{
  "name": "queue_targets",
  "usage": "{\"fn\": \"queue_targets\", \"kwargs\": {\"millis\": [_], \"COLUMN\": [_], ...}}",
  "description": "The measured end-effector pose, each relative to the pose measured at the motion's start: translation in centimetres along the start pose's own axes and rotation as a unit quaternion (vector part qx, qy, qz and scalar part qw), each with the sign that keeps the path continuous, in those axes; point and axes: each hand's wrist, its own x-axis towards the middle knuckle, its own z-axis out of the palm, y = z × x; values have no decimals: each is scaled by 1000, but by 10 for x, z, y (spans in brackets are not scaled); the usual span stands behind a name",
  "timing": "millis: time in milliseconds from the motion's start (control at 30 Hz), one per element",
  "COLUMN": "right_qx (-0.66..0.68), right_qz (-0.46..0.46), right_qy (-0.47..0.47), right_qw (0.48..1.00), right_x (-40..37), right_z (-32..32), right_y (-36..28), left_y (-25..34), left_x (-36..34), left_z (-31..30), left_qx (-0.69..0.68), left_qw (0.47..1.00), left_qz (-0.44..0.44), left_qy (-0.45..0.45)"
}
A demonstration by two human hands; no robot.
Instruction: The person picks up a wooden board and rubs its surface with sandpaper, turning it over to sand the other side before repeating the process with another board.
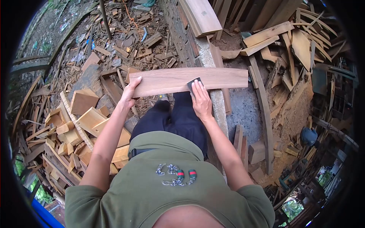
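A long, flat wooden board [159, 80] lies crosswise in front of me, above my thighs. My left hand [130, 91] grips its left end, thumb on the upper face and the other fingers out of sight underneath. On the board's near edge, right of its middle, my right hand [200, 99] presses a small dark piece of sandpaper [194, 82] against the wood. The fingers lie over the sandpaper, which partly shows beyond their tips. The right part of the board extends over a low wall [217, 114].
Stacked planks [201, 17] rest on the wall ahead. Wood offcuts [85, 100] are heaped at my left, and curved scraps [302, 47] pile up at the right. A long curved plank [264, 117] leans beyond the wall. Wood chips and debris cover the ground ahead.
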Motion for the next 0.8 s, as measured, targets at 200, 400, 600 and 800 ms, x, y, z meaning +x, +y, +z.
{"fn": "queue_targets", "kwargs": {"millis": [200, 400, 600, 800], "right_qx": [-43, -31, -59, -32], "right_qz": [222, 252, 143, 348], "right_qy": [65, 64, 21, 132], "right_qw": [972, 965, 988, 928], "right_x": [5, 3, 2, 40], "right_z": [-26, -2, -21, -21], "right_y": [110, 67, 123, 155], "left_y": [-8, -10, -16, -11], "left_x": [5, 13, 18, 12], "left_z": [-5, -6, -7, 2], "left_qx": [13, 32, 54, 52], "left_qw": [1000, 998, 995, 994], "left_qz": [11, 25, 40, 36], "left_qy": [22, 43, 72, 93]}}
